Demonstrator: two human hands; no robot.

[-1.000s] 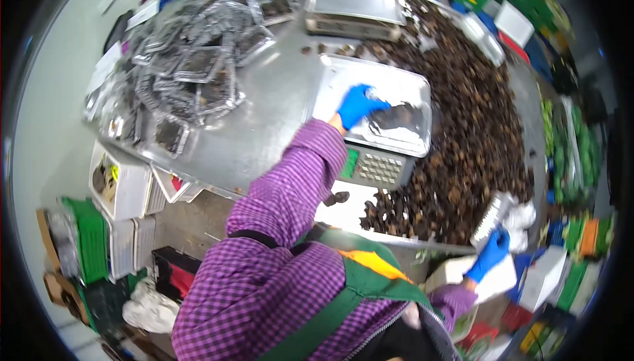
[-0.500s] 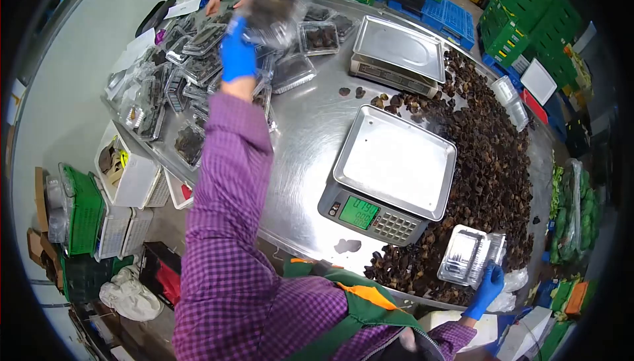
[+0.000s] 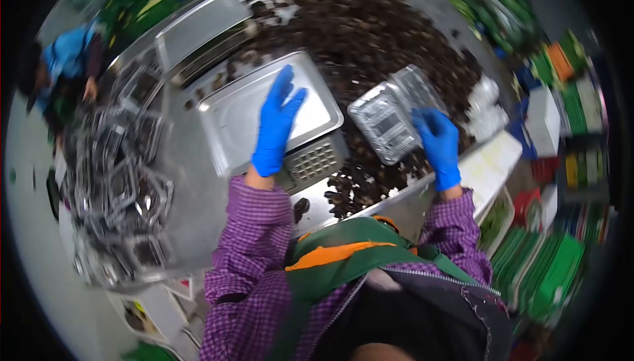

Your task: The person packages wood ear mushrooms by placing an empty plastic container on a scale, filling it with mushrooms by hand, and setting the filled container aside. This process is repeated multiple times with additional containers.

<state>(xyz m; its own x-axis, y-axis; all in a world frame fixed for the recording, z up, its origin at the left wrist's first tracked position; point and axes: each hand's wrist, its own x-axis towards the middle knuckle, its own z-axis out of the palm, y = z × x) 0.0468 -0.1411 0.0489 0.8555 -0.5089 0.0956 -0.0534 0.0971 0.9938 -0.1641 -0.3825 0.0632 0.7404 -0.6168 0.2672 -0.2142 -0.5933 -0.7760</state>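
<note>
My left hand (image 3: 277, 123), in a blue glove, is over the steel pan (image 3: 238, 107) of a scale with a keypad (image 3: 314, 161). Its fingers are stretched and spread, with nothing in them. On the right, my right hand (image 3: 439, 146), also gloved in blue, grips the edge of a clear plastic clamshell box (image 3: 383, 126). The box is open, and no contents show in it. It is just over the near side of a heap of dark brown pieces that look like wood ear mushrooms (image 3: 370, 31). The pan bears nothing I can make out.
Many clear boxes (image 3: 119, 182), several with dark contents, are piled on the left of the steel table. A second scale (image 3: 201, 34) stands farther back. Another person (image 3: 66, 64) is at the far left. Crumpled clear plastic (image 3: 485, 107) lies right of the heap.
My left hand has let go of a filled box at the pile and come back over the scale pan. The view has turned right. My right hand still holds the open box.
</note>
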